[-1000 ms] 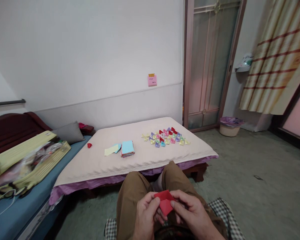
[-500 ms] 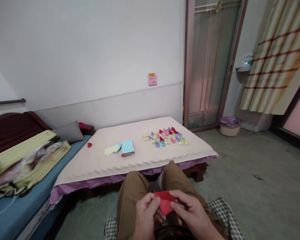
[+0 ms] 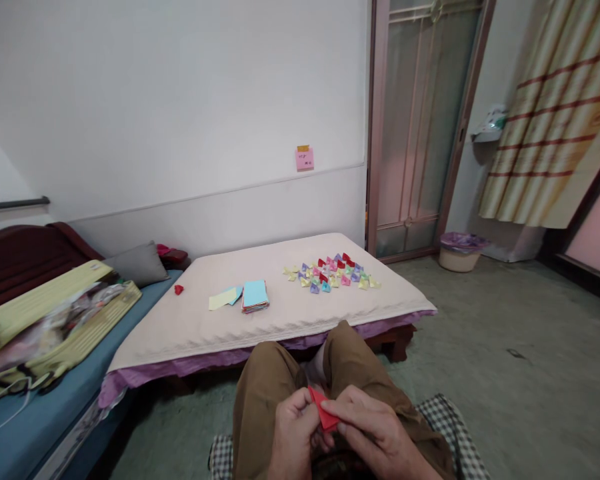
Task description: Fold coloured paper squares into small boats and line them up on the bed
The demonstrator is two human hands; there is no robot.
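Observation:
Above my lap, a small piece of red paper (image 3: 324, 409), folded into a narrow pointed shape, is pinched between both hands. My left hand (image 3: 296, 427) is closed on its left side, thumb in front. The fingers and thumb of my right hand (image 3: 367, 423) press on its right side and lower end. Beyond my knees, a stack of coloured paper (image 3: 255, 295) with a light blue sheet on top lies on the cloth-covered table (image 3: 190, 333). Loose yellow sheets (image 3: 222, 299) lie left of it. Many small folded paper pieces (image 3: 334, 283) in several colours are spread at the right.
A crumpled red piece (image 3: 179, 289) lies at the table's left end. On the blue bed (image 3: 75, 387) at left rests an open yellow case (image 3: 100, 320) with bagged items. A lined bin (image 3: 460, 257) stands by the sliding door (image 3: 420, 133). A pink note (image 3: 305, 160) is taped to the wall.
The red paper, spread wider half a second ago, is now folded narrower. My right hand has moved left, its fingers over the paper. The things on the table have stayed put.

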